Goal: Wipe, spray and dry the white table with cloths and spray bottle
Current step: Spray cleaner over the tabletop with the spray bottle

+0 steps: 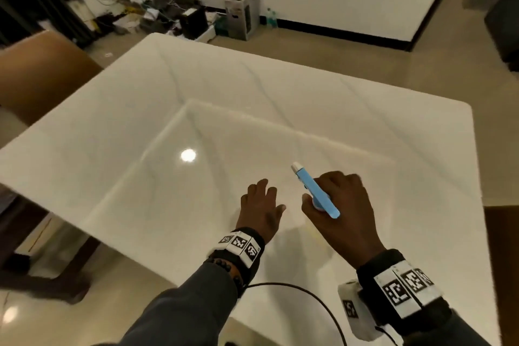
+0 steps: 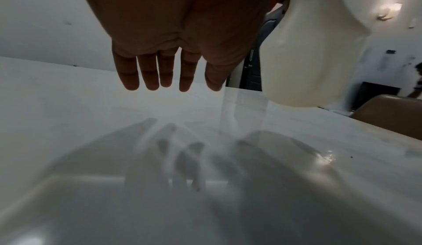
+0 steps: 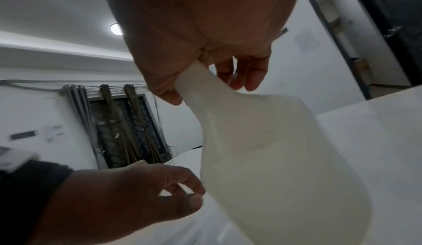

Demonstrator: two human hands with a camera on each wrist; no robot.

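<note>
My right hand (image 1: 341,199) grips the neck of a spray bottle with a blue trigger head (image 1: 314,189), nozzle aimed forward-left over the white table (image 1: 252,87). The bottle's milky white body (image 3: 274,149) hangs below the hand (image 3: 205,72), lifted off the table, and also shows in the left wrist view (image 2: 319,54). My left hand (image 1: 262,205) hovers just left of the bottle, palm down, fingers (image 2: 155,72) straight and holding nothing. It casts a shadow on the glossy tabletop (image 2: 114,113). No cloth is in view.
A brown chair (image 1: 42,73) stands at the table's left, another brown chair (image 2: 388,115) at the far side. Cables, boxes and a grey carton (image 1: 241,8) lie on the floor by the far wall. A cable runs under my forearms (image 1: 309,298).
</note>
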